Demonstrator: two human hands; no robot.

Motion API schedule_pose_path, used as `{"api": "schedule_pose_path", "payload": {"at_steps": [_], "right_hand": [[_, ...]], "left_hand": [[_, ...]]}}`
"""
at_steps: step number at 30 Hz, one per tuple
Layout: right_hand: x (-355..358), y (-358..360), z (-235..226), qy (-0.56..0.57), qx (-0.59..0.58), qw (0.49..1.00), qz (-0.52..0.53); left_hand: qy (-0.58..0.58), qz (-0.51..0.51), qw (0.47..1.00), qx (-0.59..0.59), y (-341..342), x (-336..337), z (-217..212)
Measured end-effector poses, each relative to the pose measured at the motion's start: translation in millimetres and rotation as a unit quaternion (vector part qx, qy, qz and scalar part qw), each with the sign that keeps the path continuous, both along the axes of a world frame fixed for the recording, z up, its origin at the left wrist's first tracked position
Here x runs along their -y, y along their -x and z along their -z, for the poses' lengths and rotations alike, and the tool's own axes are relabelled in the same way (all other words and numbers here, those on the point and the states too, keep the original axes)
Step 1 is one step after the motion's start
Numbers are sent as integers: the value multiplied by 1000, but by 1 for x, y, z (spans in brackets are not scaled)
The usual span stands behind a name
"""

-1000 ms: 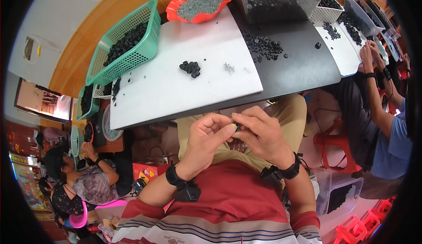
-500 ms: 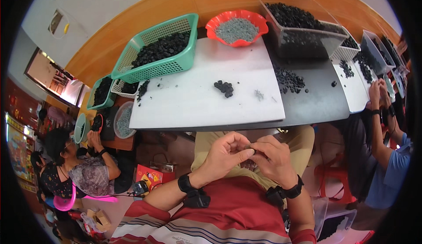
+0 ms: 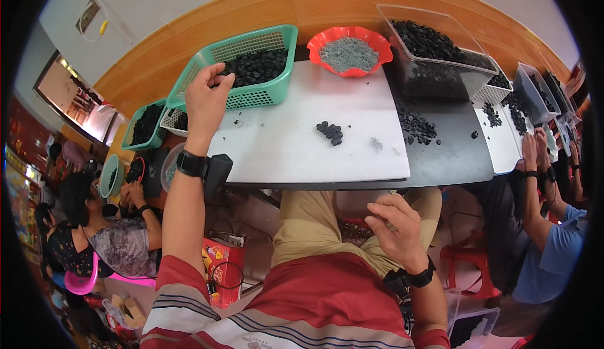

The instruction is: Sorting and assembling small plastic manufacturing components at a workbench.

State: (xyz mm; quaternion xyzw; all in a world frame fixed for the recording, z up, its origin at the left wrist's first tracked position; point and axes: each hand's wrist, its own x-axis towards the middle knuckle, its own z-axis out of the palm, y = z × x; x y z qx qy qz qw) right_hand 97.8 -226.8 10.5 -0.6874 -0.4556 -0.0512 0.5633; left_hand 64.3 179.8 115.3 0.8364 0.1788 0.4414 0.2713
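My left hand (image 3: 206, 100) reaches up to the near left corner of a green plastic basket (image 3: 255, 97) filled with small black pieces, its fingers curled over the rim. Whether it holds a piece is hidden by the back of the hand. A black watch sits on that wrist. My right hand (image 3: 393, 226) rests low on my lap over tan trousers, fingers loosely apart, with nothing visible in it. On the white board (image 3: 283, 154) lies a small heap of black pieces (image 3: 330, 132).
A red bowl (image 3: 322, 54) of grey bits and a clear bin (image 3: 440, 83) of black pieces stand at the back. Loose black pieces (image 3: 416, 126) lie on the grey tabletop. One person (image 3: 94, 236) sits at the left, another (image 3: 547, 248) works at the right. A red box (image 3: 220, 267) stands on the floor.
My hands were together at my lap working a small dark piece. The left hand has since risen to the green basket, and the right hand has stayed down on my lap.
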Motion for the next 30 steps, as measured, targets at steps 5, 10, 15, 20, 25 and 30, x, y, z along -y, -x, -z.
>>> {"api": "schedule_pose_path", "payload": {"at_steps": [5,10,15,20,25,30], "right_hand": [[0,-1,-1,12,18,1000,17],[3,-5,1,32,-10,999,26],[-3,-5,-1,38,-13,999,22],[-11,-3,-5,57,-19,998,12],[-12,-3,-2,69,-18,997,10],[-14,-2,2,78,-34,996,11]], "left_hand": [[25,12,999,-30,7,36,29],[64,159,984,-55,10,82,73],[36,199,965,-165,-4,99,82],[-49,215,960,-171,-25,98,89],[-84,233,950,-190,-39,94,91],[-81,237,941,-229,-41,91,93]]}}
